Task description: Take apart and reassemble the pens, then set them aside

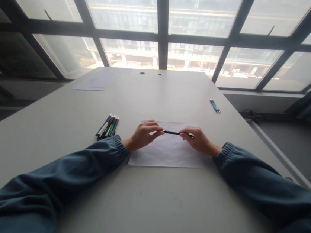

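Note:
A slim black pen [172, 132] is held level between my two hands, above a white sheet of paper [167, 157]. My left hand [145, 133] pinches its left end between thumb and fingers. At the other end, my right hand [196, 138] is closed around the pen, hiding part of it. The paper lies flat on the table under both hands, and faint marks show on it. Just left of my left wrist lies a bundle of pens [108, 127], mostly black with some green and yellow.
Two blue pens [215, 106] lie together near the right edge of the white table [145, 205]. More paper sheets [95, 79] rest at the far left. Two small round items sit at the far edge, before large windows [194, 57]. Curtains hang at both sides.

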Demonstrator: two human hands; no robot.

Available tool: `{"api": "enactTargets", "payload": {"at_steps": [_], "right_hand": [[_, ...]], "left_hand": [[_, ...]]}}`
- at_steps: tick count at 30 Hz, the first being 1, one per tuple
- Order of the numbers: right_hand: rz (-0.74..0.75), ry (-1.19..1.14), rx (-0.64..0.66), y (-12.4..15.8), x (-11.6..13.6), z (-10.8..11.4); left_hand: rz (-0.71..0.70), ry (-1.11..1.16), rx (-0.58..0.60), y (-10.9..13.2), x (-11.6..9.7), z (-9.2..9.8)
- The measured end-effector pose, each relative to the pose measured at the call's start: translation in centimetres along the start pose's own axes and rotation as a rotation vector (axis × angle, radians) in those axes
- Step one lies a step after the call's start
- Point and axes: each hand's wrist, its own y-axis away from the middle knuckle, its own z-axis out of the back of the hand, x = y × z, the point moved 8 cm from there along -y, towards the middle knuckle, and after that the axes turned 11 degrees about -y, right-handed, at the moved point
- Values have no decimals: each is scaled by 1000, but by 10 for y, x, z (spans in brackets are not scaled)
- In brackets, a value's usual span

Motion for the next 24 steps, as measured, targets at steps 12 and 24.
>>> {"api": "enactTargets", "payload": {"at_steps": [12,24], "right_hand": [[-307,-645,-291,0,-27,20],[-474,-1118,-443,1,-59,26]], "left_hand": [[74,35,31,2,8,-6],[159,-237,218,10,31,-26]]}}
